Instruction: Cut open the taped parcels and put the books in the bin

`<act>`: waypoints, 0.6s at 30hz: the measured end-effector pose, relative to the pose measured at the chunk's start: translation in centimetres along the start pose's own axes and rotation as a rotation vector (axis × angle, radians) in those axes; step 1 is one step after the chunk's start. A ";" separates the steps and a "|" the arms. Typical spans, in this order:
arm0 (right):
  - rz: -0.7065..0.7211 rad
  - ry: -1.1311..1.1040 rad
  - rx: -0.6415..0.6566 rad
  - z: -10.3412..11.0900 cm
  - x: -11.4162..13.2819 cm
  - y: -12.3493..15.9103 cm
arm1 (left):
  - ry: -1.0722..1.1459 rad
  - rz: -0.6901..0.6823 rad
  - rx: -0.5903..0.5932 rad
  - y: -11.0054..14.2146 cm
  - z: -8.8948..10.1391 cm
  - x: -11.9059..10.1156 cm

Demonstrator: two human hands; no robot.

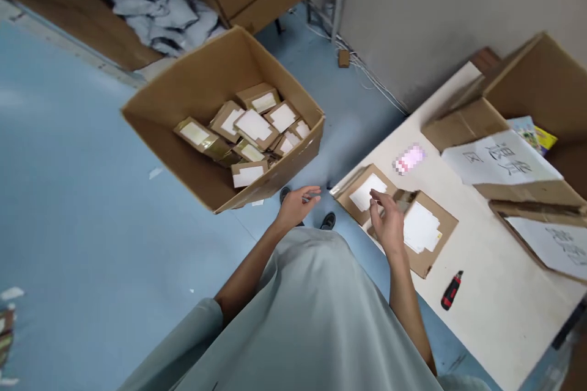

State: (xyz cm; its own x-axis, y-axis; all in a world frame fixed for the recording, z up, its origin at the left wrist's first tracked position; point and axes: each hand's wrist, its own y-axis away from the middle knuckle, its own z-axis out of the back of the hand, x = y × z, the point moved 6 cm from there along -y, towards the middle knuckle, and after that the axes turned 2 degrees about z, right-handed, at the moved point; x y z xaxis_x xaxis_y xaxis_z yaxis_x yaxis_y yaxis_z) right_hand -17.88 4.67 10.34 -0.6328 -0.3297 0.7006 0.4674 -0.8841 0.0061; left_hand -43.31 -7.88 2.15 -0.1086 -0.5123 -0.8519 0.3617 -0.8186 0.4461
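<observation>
Left hand (298, 206) empty, fingers loosely spread, near the big carton (287, 174) of labelled parcels (254, 126). Right hand (389, 223) part-curled, thumb and fingers slightly apart, over labelled boxes (420, 227) at the bench (495, 317) edge; contact unclear. Red-black cutter (452, 291) lies beside them.
</observation>
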 end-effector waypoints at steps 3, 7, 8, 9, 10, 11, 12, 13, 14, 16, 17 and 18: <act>0.061 -0.025 0.129 -6.3 5.2 -3.7 | 0.075 0.057 -0.101 0.2 6.4 3.7; 0.106 -0.022 0.311 -14.8 11.3 -7.7 | 0.131 0.163 -0.186 0.0 14.7 9.0; 0.117 -0.021 0.354 -16.7 12.7 -8.5 | 0.127 0.197 -0.199 -0.2 16.6 10.3; 0.128 -0.022 0.393 -18.6 14.0 -9.3 | 0.116 0.232 -0.209 -0.5 18.5 11.7; 0.139 -0.025 0.428 -20.3 15.2 -10.0 | 0.098 0.265 -0.218 -0.9 20.4 13.0; 0.149 -0.030 0.459 -21.8 16.2 -10.6 | 0.073 0.296 -0.225 -1.3 22.1 14.2; 0.155 -0.035 0.485 -23.3 17.1 -11.2 | 0.044 0.322 -0.231 -1.9 23.8 15.3; 0.156 -0.040 0.508 -24.7 17.9 -11.8 | 0.011 0.341 -0.235 -2.5 25.4 16.4; 0.152 -0.045 0.529 -26.0 18.5 -12.3 | -0.021 0.356 -0.240 -3.2 26.8 17.3; 0.125 -0.063 0.570 -28.8 19.0 -13.4 | -0.067 0.377 -0.252 -4.9 29.3 18.7; 0.099 -0.087 0.592 -30.2 19.0 -14.0 | -0.077 0.385 -0.263 -5.8 30.4 19.3; 0.061 -0.126 0.615 -31.8 18.7 -14.6 | -0.082 0.390 -0.278 -6.9 31.3 19.8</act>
State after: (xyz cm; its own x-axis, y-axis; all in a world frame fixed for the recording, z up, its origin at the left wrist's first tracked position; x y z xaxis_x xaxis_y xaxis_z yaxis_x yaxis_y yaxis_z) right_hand -56.21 0.86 0.65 -0.5341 -0.2986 0.7909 0.7934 -0.5001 0.3470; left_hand -76.97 -20.52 -9.24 0.0154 -0.7949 -0.6066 0.6225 -0.4672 0.6279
